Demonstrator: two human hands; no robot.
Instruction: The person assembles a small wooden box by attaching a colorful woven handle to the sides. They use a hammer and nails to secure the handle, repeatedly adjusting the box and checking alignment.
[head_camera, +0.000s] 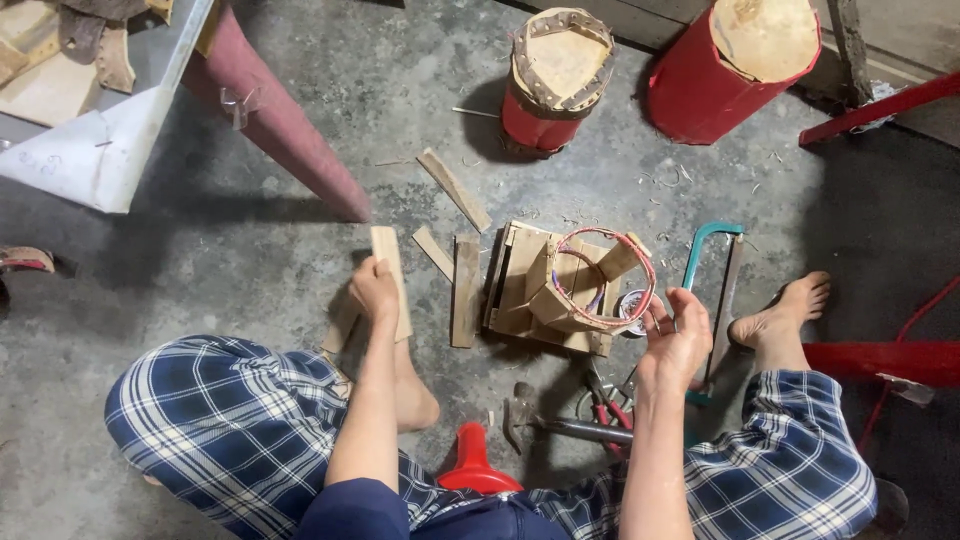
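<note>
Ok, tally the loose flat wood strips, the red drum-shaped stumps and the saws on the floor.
Loose wood strips: 5, one in the left hand, others at
Red stumps: 2
Hacksaw: 1, by the right hand
Total: 8

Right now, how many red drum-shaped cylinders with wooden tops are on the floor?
2. A smaller red drum stands at top centre, with a strip looped round its rim. A larger red drum lies tilted at top right. Others may sit outside the frame.
</note>
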